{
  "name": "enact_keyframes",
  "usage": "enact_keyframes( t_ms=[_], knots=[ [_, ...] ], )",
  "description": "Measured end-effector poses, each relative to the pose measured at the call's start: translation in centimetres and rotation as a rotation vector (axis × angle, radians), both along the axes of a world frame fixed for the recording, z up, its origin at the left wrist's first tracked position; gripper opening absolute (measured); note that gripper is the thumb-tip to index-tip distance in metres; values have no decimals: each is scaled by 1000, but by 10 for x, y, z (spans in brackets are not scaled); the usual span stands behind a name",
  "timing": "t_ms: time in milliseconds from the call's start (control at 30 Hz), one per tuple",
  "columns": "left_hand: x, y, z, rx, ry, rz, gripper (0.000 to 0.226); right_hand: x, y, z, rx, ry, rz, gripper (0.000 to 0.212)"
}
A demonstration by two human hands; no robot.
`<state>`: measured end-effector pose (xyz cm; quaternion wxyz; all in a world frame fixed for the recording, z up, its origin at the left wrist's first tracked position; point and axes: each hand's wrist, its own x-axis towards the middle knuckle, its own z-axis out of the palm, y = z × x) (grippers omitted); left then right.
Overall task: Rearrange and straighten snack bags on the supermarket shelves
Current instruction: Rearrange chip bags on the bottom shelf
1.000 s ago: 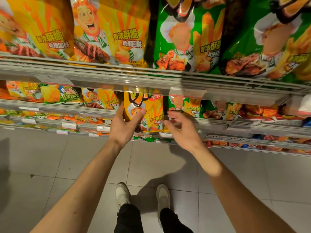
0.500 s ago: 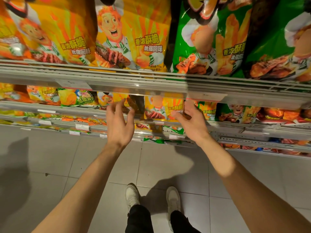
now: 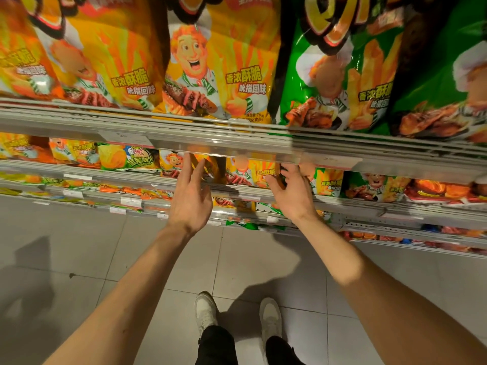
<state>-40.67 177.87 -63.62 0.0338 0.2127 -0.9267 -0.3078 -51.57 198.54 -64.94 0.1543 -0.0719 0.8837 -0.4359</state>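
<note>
Now, both hands, left (image 3: 190,204) and right (image 3: 291,196), spread and empty beside the glossy yellow crinkly-film snack bag (image 3: 253,173): light, slippery, crushable, best pinched at its side seams.

Only one view, from a camera worn on the head, looking forward and steeply down. Very close to the top shelf rail (image 3: 237,133), with big snack bags (image 3: 218,67) filling 12 o'clock. Lower shelves (image 3: 395,206) stepping away below, smaller and farther off. Left hand (image 3: 191,201) and right hand (image 3: 292,196) near the middle, arms coming in from 7 and 5 o'clock. Grey floor tiles (image 3: 92,259) far below, white shoes (image 3: 205,312) at 6 o'clock. Wide lens, so edges bend and blur at 10 and 2 o'clock.
</note>
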Motion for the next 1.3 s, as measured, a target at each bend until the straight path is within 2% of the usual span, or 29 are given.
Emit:
enact_keyframes(
  t_ms=[67, 200, 333, 533, 600, 733, 933, 1200, 1300],
  knots=[
    [0, 2, 2, 16, 11, 3, 67, 4, -2, -3, 32, 48, 36, 47],
    [-1, 9, 6, 72, 6, 16, 66, 4, 2, -3, 61, -70, 127, 64],
    [0, 8, 17, 183, -9, 77, 61, 6, 13, 13, -123, -175, 4, 47],
    [22, 25, 56, 454, 93, 198, 46, 40, 53, 49, -291, -350, -94, 16],
    [35, 32, 75, 519, 119, 233, 39, 56, 66, 68, -348, -379, -138, 15],
    [69, 45, 114, 661, 186, 322, 25, 80, 87, 102, -397, -346, -180, 9],
    [109, 44, 156, 790, 325, 395, 23, 105, 92, 137, -424, -284, -178, 10],
    [142, -15, 200, 840, 385, 301, 22, 146, 33, 165, -374, -200, -181, 18],
    [162, -59, 214, 860, 409, 280, 22, 164, -8, 172, -409, -192, -243, 10]
  ],
)
